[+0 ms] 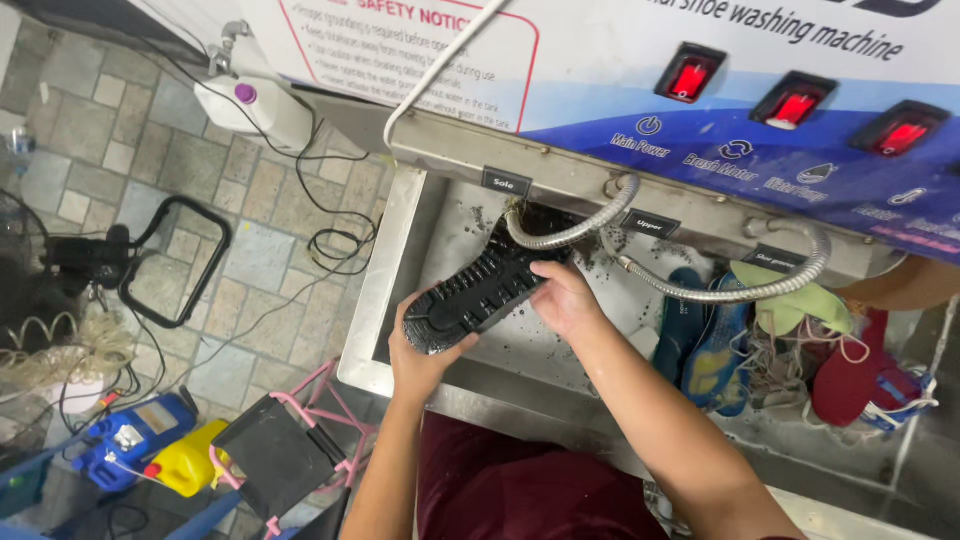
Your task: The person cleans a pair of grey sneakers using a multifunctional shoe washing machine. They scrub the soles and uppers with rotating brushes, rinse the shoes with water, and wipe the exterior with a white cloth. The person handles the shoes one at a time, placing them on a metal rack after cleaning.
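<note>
White-and-blue machine panel [620, 70] fills top, three red lit switches [690, 75]. Steel basin [400, 260] below it, two flexible metal hoses [575, 232] hanging over. Pile of shoes [720, 345] at basin's right. Black shoe [480, 295] held sole-up over basin, long axis diagonal, one end lower-left, other upper-right under hose. Left hand [420, 365] grips the lower-left end, right hand [565, 300] clamps its upper side.

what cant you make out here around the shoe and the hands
Head view only:
- Black shoe: its top side faces down; the toe end is hidden behind the metal hose.
- Left hand: palm hidden under the heel.
- Shoe pile: partly behind the second hose, count unclear.
</note>
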